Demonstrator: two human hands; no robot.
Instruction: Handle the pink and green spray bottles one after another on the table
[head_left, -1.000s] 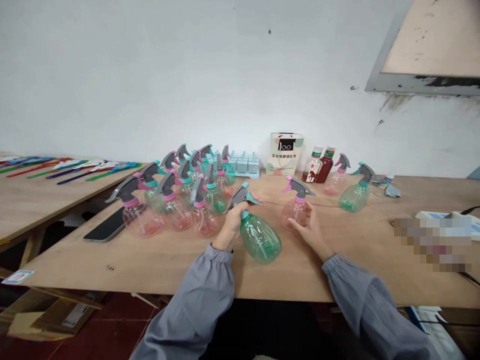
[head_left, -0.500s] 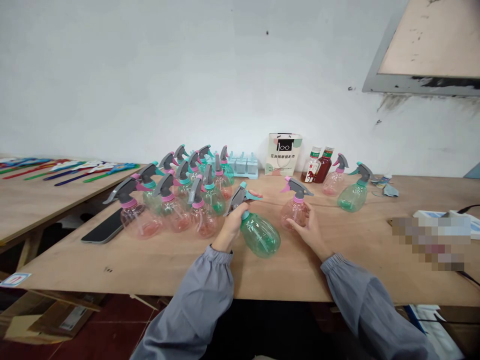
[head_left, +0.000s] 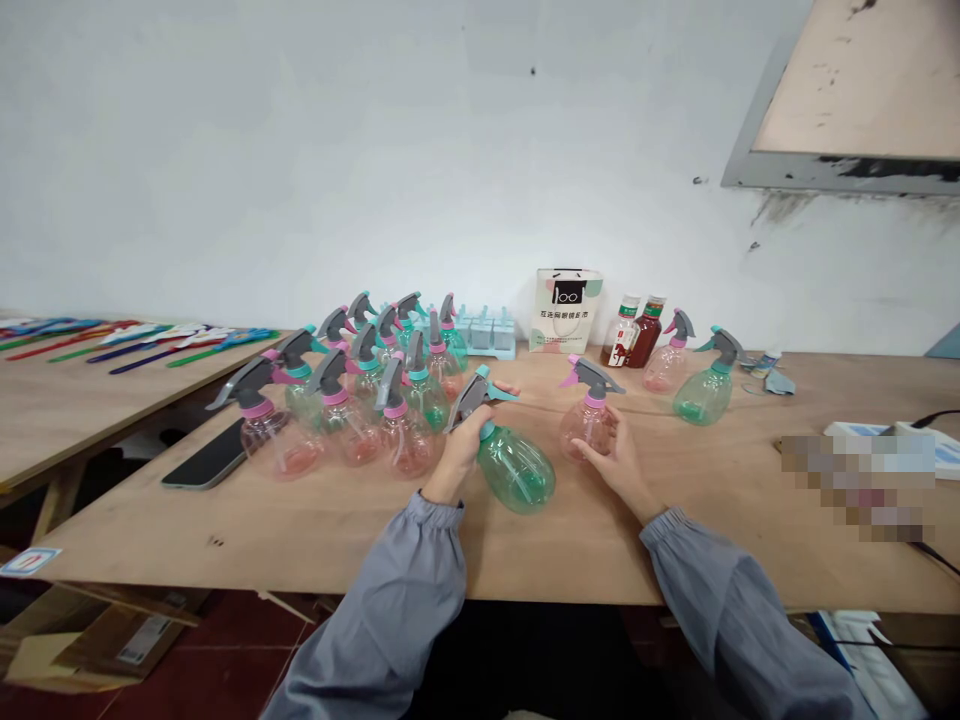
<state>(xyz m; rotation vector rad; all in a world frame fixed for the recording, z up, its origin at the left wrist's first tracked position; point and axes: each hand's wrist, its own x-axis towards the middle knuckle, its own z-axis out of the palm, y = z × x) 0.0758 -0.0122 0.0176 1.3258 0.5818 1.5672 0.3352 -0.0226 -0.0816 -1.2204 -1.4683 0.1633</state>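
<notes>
My left hand [head_left: 463, 445] is closed around the neck and grey trigger head of a green spray bottle [head_left: 517, 470], which tilts with its round body toward the lower right. To its right, a pink spray bottle [head_left: 586, 430] stands upright on the table, its nozzle facing left. The fingers and thumb of my right hand [head_left: 613, 450] wrap the right side of that pink bottle's body. Left of my hands stands a cluster of several pink and green spray bottles [head_left: 409, 445]. Another pink bottle [head_left: 664, 365] and a green bottle [head_left: 703, 395] stand at the back right.
A phone [head_left: 206, 458] lies beside the cluster. Along the wall are a light-blue rack [head_left: 491, 340], a paper bag [head_left: 566, 315] and two labelled bottles [head_left: 634, 335]. A white-and-blue tray [head_left: 862, 440] with a cable sits right. Colourful plastic items [head_left: 187, 335] lie on the left table.
The green spray bottle in my left hand has shifted very slightly left. My right hand stays on the pink bottle.
</notes>
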